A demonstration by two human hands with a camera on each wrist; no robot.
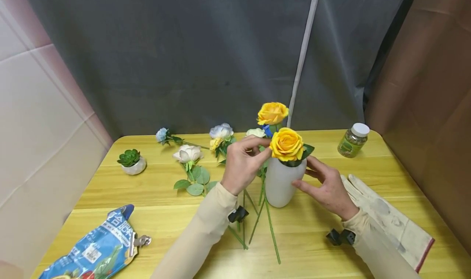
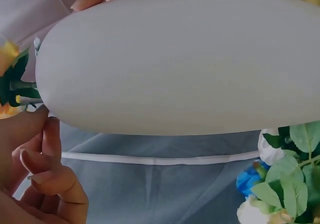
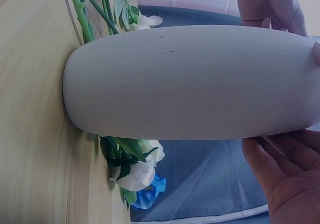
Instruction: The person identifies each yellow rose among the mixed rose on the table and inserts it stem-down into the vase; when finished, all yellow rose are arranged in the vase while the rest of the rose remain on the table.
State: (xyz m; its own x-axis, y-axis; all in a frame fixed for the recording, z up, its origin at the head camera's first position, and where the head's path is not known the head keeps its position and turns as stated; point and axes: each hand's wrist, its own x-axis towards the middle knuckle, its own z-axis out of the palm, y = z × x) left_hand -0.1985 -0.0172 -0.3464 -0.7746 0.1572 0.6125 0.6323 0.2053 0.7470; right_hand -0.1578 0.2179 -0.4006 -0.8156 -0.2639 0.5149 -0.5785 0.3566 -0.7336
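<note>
A white vase (image 1: 282,185) stands upright on the table, with a yellow rose (image 1: 287,144) close over its mouth. A second yellow rose (image 1: 273,113) rises behind the first. My left hand (image 1: 244,164) is at the vase's upper left, beside the front rose. In the left wrist view its thumb and forefinger (image 2: 46,120) meet right at the rim; what they pinch I cannot tell. My right hand (image 1: 327,185) grips the vase's right side, thumb in front and fingers round the side, as the right wrist view shows (image 3: 290,169).
Left of the vase lie loose artificial flowers, among them a white one (image 1: 188,153), a pale blue one (image 1: 161,135) and several green stems (image 1: 272,226). A potted succulent (image 1: 129,158) and a blue bag (image 1: 99,246) are farther left. To the right are white gloves (image 1: 386,219) and a jar (image 1: 353,140).
</note>
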